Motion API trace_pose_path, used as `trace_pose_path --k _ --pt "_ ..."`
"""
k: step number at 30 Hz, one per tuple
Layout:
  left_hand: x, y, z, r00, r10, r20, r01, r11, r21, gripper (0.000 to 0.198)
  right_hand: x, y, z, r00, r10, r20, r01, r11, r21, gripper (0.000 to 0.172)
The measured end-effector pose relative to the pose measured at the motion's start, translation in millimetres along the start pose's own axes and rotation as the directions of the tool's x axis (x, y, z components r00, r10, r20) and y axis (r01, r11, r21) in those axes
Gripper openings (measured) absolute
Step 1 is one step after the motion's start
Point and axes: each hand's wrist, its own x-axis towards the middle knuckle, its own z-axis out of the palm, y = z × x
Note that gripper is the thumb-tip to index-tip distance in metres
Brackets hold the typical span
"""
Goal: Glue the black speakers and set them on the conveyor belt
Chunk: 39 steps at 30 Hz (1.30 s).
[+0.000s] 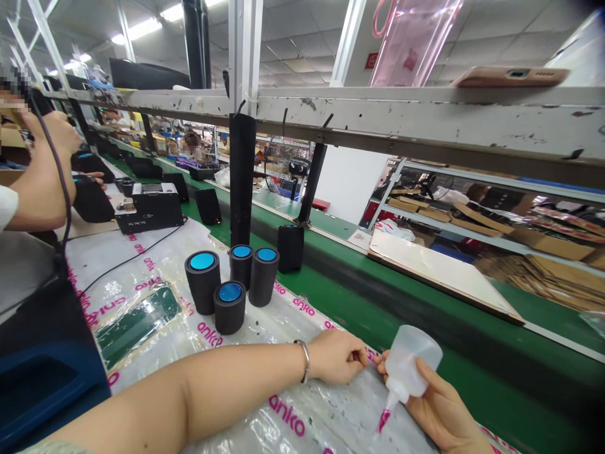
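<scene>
My right hand (442, 410) grips a small translucent squeeze bottle (412, 360), tipped so its pink-tipped nozzle (384, 419) points down at the plastic-covered bench (302, 391). Just left of the bottle, my left hand (336, 357) rests on the plastic sheet with a bracelet on the wrist; its fingers are pinched together, and what they pinch is too small to make out. Several black cylinders with blue tops (231, 277) stand upright on the sheet beyond my left forearm.
A green conveyor belt (425, 328) runs past the bench, carrying a black cylinder (290, 247) and a flat board (439, 271). At the left a co-worker's hands (45, 170) work beside a black device (150, 207). A black post (242, 180) rises behind the cylinders.
</scene>
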Motion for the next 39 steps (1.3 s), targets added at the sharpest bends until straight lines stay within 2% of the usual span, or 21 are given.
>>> trace_pose_path --k 6,15,28,39 --pt "1.3 -1.6 0.5 1.000 0.007 -0.007 -0.007 1.000 0.010 0.018 3.1 -5.5 -10.3 0.994 0.052 0.098 -0.051 0.999 -0.013 0.044" --pt "1.7 -2.5 1.1 1.000 0.022 -0.015 -0.022 1.000 0.009 0.016 0.0 -2.5 -7.2 0.995 0.028 0.092 -0.029 0.999 0.014 0.040" --pt "1.8 -2.7 1.8 1.000 0.014 -0.015 -0.014 1.000 0.003 0.016 3.4 -5.7 -9.2 0.975 0.065 0.214 -0.064 0.998 -0.012 0.035" --pt "1.9 -2.0 1.0 1.000 0.018 -0.017 -0.018 1.000 0.002 0.017 4.3 -7.2 -4.9 0.969 0.060 0.240 -0.058 0.998 -0.016 0.034"
